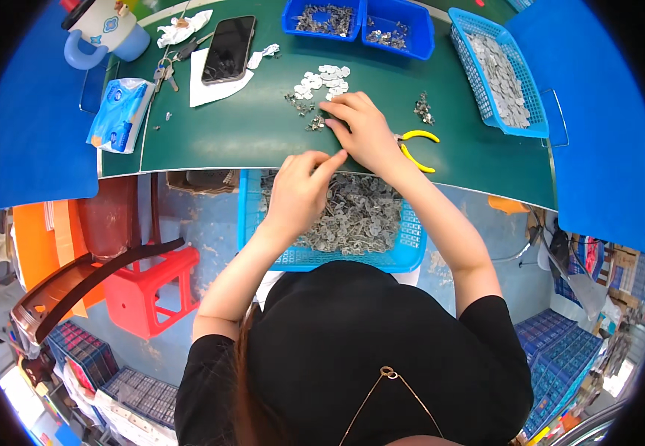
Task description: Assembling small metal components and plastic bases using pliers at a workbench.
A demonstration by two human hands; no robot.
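Observation:
My right hand (363, 130) reaches over the green table (226, 141). Its fingertips are spread slightly apart beside a small pile of little metal parts (315, 123), and no held thing shows between them. At the table's near edge, my left hand (300, 189) has curled fingers, its thumb and forefinger tips pressed together near the right hand's heel. Whatever it pinches is too small or hidden. Just beyond the fingers lie flat whitish metal pieces (326, 80). Yellow-handled pliers (417, 151) rest right of my right wrist, partly covered by it. Below my hands sits a blue basket (304, 259) full of grey metal parts.
Two blue bins (397, 50) with small metal parts stand at the back. A light-blue basket (497, 82) of flat pieces is at the right. Another small parts pile (423, 109), a phone (229, 50), keys (165, 74), a tissue pack (120, 115) and a mug (111, 33) lie around.

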